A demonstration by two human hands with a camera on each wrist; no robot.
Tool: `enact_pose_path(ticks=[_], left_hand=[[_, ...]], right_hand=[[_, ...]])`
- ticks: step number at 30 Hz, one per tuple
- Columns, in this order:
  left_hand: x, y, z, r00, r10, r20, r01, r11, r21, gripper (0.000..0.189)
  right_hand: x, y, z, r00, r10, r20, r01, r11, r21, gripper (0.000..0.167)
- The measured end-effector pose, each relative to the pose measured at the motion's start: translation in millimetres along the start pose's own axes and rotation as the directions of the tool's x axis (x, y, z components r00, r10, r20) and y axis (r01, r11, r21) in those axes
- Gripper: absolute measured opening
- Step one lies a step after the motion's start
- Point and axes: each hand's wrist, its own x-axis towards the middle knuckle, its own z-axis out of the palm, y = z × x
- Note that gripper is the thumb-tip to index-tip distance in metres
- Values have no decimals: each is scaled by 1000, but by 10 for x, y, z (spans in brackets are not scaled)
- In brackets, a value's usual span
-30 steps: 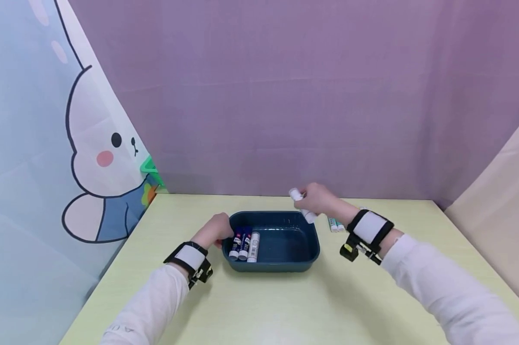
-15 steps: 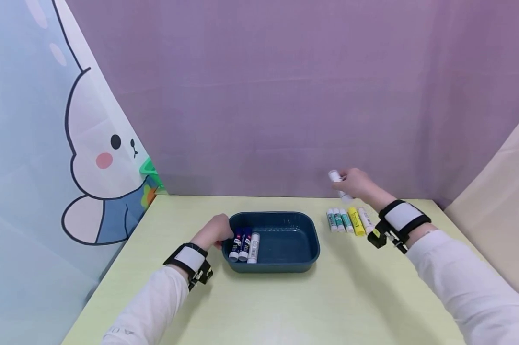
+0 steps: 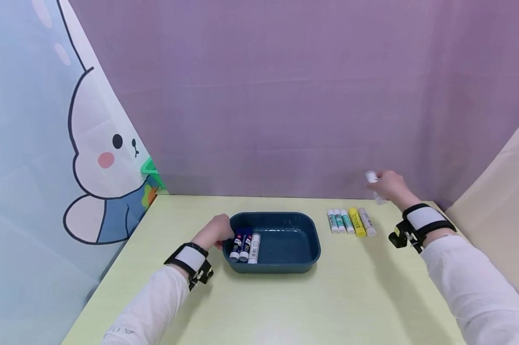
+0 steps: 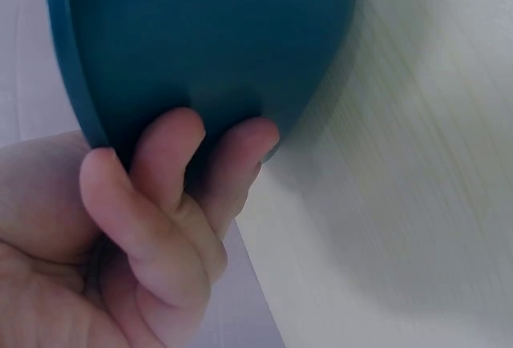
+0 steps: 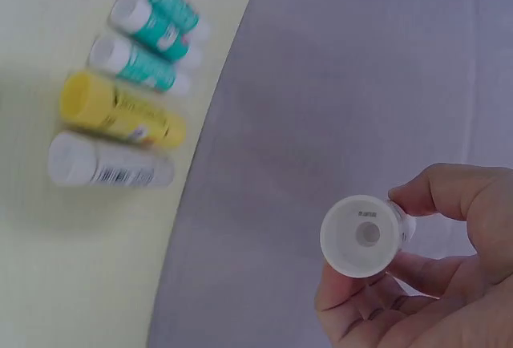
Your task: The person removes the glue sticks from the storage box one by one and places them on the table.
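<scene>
At the left end of a dark blue plastic bin (image 3: 281,269), my left hand (image 3: 218,230) grips the rim. In the left wrist view its curled fingers (image 4: 168,151) lie against the bin's outer wall. My right hand (image 3: 393,187) pinches a white glue stick (image 5: 361,237) between thumb and fingers, raised above the back right of the table, its round hollow end facing the wrist camera. Below it on the table lie three teal-and-white glue sticks (image 3: 339,221), a yellow glue stick (image 3: 356,222) and a white glue stick (image 3: 367,222) in a row.
Inside the bin, at its left side, lie two dark blue glue sticks (image 3: 240,247) and a white one (image 3: 254,248). A purple cloth (image 3: 285,96) hangs along the table's back edge. A patterned curtain (image 3: 30,201) hangs at the left.
My right hand has moved right with the white glue stick, from over the bin's right edge to beyond the row, uncovering that row. My left hand and the bin stay in place.
</scene>
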Motion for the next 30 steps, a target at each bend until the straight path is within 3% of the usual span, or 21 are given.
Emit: enact_pose_path(ticks=[7, 17, 30], left_hand=[[16, -9, -11, 1000, -8, 5, 8, 1000, -3, 23], [-7, -13, -15, 1000, -4, -1, 4, 1000, 5, 23], [-37, -11, -14, 1000, 1, -12, -1, 1000, -4, 20]], right_hand=[[52, 244, 8, 1000, 12, -3, -12, 1000, 26, 54], [148, 604, 269, 999, -3, -44, 3, 1000, -4, 33], [183, 882, 652, 996, 49, -70, -50, 999, -14, 44]])
